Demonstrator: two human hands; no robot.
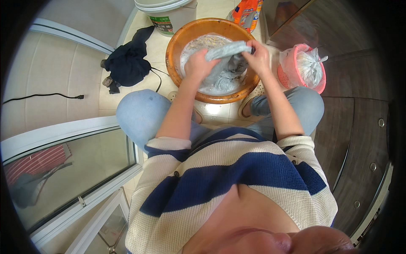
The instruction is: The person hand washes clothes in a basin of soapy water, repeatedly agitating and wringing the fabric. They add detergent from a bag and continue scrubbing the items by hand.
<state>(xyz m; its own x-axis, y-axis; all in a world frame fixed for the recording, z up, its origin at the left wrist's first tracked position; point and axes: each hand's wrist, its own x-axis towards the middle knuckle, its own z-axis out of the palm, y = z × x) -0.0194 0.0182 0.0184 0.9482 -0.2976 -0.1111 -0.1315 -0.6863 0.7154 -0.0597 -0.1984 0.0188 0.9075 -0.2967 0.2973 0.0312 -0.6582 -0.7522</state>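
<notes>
Nearest is the striped sweater (253,169), then the jeans (144,112), the knees spread either side of a round brown basin (172,59). Both hands are clamped on a pale grey cloth (228,51): the left hand (198,65) grips its left end, and the right hand (257,59) pinches the other end, so a bunched band spans the gap above the basin. More grey fabric lies below in the suds (196,44); I cannot tell whether it is all one piece.

The cloth looks soaked, so it should be limp and soft, heavier than when dry, slippery with soap and hard to harm. Gathered folds near each end, taken in a full fist, should hold better than a fingertip pinch on one layer.

Farther out, dark clothes (129,61) lie on the floor to the left and a pink bin (316,86) stands to the right. Beyond the basin are a white bucket (179,17) and an orange packet (243,13).
</notes>
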